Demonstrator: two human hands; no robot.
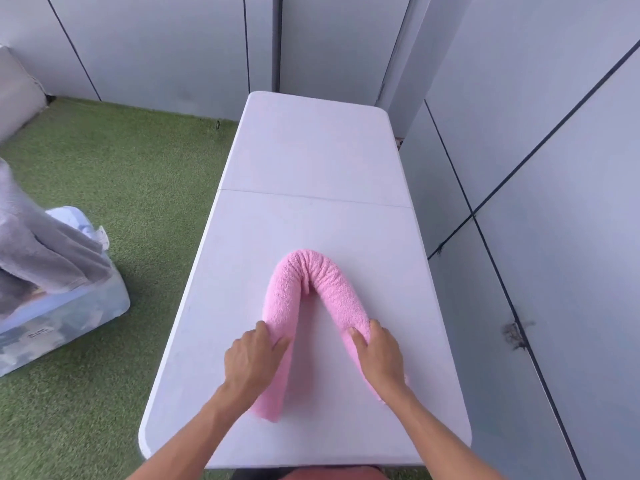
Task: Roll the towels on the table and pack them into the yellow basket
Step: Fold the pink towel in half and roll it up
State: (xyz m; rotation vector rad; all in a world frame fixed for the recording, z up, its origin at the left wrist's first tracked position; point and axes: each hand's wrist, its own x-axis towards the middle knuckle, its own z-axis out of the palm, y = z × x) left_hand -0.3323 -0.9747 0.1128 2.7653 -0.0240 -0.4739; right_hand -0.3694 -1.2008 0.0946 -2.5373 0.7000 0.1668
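The pink towel lay rolled into a long sausage on the white table, bent into an upside-down U, its curve well beyond both hands. The left hand sat on the left leg of the roll, fingers curled over its top and gripping it, the towel's flat end trailing out just behind the wrist. The right hand did the same on the right leg, thumb on the inner side, fingers wrapped over the outside. A bare strip of table showed between the two hands. Far off beyond the left hand, a clear bin stood on green turf with a grey cloth draped over it.
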